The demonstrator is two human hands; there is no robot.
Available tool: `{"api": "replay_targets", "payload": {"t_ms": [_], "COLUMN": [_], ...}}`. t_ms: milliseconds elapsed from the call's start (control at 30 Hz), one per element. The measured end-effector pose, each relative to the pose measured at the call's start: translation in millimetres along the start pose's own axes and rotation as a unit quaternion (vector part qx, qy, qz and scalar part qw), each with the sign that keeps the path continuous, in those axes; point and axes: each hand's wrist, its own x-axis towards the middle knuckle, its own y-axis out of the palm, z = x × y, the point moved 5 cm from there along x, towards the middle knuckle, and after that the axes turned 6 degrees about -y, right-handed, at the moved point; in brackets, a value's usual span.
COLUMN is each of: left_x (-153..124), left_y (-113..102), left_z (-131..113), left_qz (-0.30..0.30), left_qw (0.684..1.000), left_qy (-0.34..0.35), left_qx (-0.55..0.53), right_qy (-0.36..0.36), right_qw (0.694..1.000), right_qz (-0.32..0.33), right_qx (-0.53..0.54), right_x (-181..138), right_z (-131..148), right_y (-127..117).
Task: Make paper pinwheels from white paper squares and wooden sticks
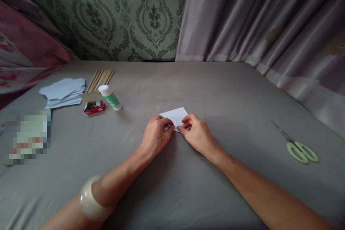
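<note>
Both forearms are reaching forward over the grey sheet [215,90] from its near edge, converging toward the middle. The left hand [156,137] is lying knuckles up, wrist slightly bent, with its fingers [167,125] curling inward and pressing on the near left part of a small white paper [176,115]. A pale bangle [90,201] is sitting on the left forearm. The right hand [196,133] is also lying palm down, its fingers [185,120] pinching narrowly at the paper's near right edge; thumb and forefinger are closing on the sheet. The paper is lying flat on the bed at about the centre, its far corner pointing away toward the wall.

To the right of the hands a wide stretch of bare sheet is running out to the green-handled scissors [299,149], which are lying well apart near the right edge. Toward the far left corner, a glue stick [110,97] is lying tilted just beside a small red box [93,107], with a bundle of wooden sticks [100,79] and a stack of white papers [63,92] beyond. The space between those things and the left hand is open.
</note>
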Motion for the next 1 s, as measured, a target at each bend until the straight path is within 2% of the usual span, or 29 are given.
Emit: {"api": "replay_targets", "payload": {"t_ms": [333,833,1000], "left_x": [-5.1,-7.3,-8.1], "left_y": [4.6,5.2,4.8], "left_z": [-5.7,-13.3,-15.7], "left_qz": [-0.002,0.028,0.019], "left_qw": [0.990,0.975,0.957], "left_qy": [0.087,0.088,0.131], "left_qx": [0.108,0.202,0.258], "right_qy": [0.018,0.014,0.006], "right_qw": [1.000,1.000,1.000], "right_qz": [0.008,0.005,0.001], "right_qx": [-0.002,0.001,-0.005], "right_x": [1.7,2.6,1.7], "right_z": [-0.5,-2.0,-1.0], "right_y": [1.4,1.9,1.1]}}
